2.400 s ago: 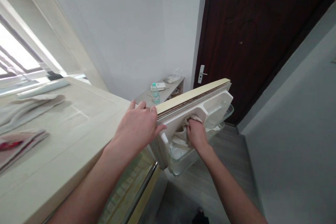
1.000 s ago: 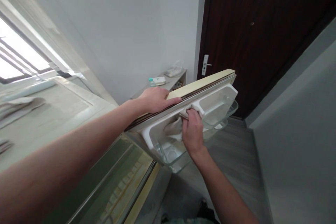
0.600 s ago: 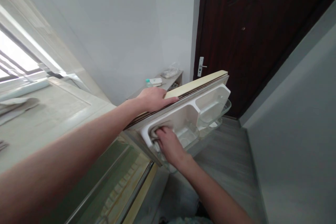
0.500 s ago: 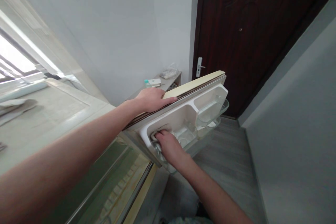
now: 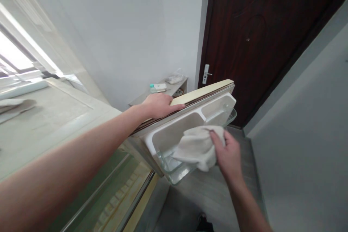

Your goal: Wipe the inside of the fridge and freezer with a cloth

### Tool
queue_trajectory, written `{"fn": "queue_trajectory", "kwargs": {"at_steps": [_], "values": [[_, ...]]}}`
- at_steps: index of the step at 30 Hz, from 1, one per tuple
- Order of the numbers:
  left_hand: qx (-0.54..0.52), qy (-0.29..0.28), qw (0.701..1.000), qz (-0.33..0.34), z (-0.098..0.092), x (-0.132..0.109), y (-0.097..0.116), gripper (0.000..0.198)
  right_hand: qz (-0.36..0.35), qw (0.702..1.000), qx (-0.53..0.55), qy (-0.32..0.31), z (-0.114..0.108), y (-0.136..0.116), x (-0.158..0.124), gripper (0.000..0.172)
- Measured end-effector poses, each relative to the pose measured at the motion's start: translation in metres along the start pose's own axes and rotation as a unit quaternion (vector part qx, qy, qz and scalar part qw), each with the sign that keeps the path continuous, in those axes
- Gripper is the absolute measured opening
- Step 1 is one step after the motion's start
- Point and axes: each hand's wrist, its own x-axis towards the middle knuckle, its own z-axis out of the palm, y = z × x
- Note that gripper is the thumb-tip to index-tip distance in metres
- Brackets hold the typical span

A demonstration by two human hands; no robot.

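Note:
A refrigerator door, pale yellow along its top edge, stands open, its white inner side facing me. My left hand grips the top edge, thumb lying along the near side and fingers over the far side. In my right hand is a crumpled whitish cloth, pinched between thumb and fingers. The cloth hangs in front of the door's moulded inner compartments and hides part of them. Below it, a clear door shelf juts out from the door.
Left of the door is the fridge's pale top, with a folded cloth on it. Behind the door, a low cabinet carries a teal-capped bottle and a plastic bag. A dark wooden door stands beyond.
My right hand has come out of the door's left compartment and moved right, bringing the cloth into full view. My left hand stays on the door's top edge.

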Motion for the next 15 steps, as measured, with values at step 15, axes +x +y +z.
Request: {"fn": "queue_trajectory", "kwargs": {"at_steps": [15], "values": [[0.000, 0.007, 1.000, 0.016, 0.001, 0.003, -0.001, 0.094, -0.051, 0.952, -0.211, -0.215, 0.033, 0.010, 0.121, 0.032]]}}
